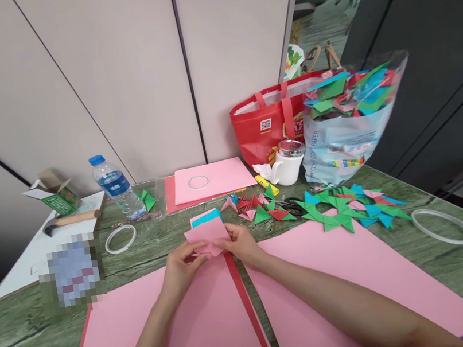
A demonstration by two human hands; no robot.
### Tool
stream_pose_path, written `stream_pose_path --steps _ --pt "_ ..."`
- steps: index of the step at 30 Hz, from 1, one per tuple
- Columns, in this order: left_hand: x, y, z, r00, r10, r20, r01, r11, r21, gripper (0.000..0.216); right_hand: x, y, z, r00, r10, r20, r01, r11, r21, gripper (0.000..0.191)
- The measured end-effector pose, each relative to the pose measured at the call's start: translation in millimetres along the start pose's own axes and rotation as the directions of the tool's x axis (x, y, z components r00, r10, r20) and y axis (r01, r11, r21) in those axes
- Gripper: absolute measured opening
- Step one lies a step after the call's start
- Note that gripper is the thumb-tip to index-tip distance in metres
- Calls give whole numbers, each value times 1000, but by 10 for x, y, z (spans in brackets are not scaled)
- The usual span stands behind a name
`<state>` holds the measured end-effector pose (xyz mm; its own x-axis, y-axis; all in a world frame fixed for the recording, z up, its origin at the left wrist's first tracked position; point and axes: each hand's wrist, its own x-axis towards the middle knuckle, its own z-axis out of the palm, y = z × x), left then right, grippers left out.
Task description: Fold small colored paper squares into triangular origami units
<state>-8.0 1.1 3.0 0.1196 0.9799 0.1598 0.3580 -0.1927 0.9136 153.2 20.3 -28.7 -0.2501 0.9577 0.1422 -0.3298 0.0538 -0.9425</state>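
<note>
Both my hands meet at the middle of the table on a small pink paper piece (pixel 208 235). My left hand (pixel 181 267) pinches its lower left edge. My right hand (pixel 242 245) grips its right side, fingers closed on the fold. The piece is held just above large pink sheets (pixel 194 330) lying in front of me. Behind it lies a small stack of blue and pink paper squares (pixel 206 216).
Folded paper triangles (pixel 341 209) in green, blue, red and pink lie to the right, with a clear bag (pixel 349 121) full of them, a white mug (pixel 287 164), a red tote (pixel 268 124), a water bottle (pixel 114 186), tape rings (pixel 119 238) and scissors (pixel 291 205).
</note>
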Motion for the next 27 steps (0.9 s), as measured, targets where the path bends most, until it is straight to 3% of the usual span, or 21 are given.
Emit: stream_pose_path --steps 3,9,13,16,23,27 --pt "-8 -7 36 997 -49 -62 41 992 -118 41 -7 -7 12 1000 4 24 -4 1000 -14 37" --pt "-21 82 74 993 -93 -69 68 952 -299 89 -39 -57 35 993 -11 120 15 999 -29 40" --pt "-23 109 92 984 -143 -104 111 958 -266 84 -46 -63 38 988 -3 154 11 999 -51 44" --pt "-30 118 102 978 -166 -122 130 956 -263 81 -46 -58 43 994 4 105 8 994 -113 46" --pt "-35 169 78 977 -209 -33 175 887 -428 98 -57 -78 46 999 -28 25 32 988 -151 39" --pt "-30 133 75 966 -257 34 244 860 -449 74 -46 -75 38 1000 -22 -15 19 987 -160 37"
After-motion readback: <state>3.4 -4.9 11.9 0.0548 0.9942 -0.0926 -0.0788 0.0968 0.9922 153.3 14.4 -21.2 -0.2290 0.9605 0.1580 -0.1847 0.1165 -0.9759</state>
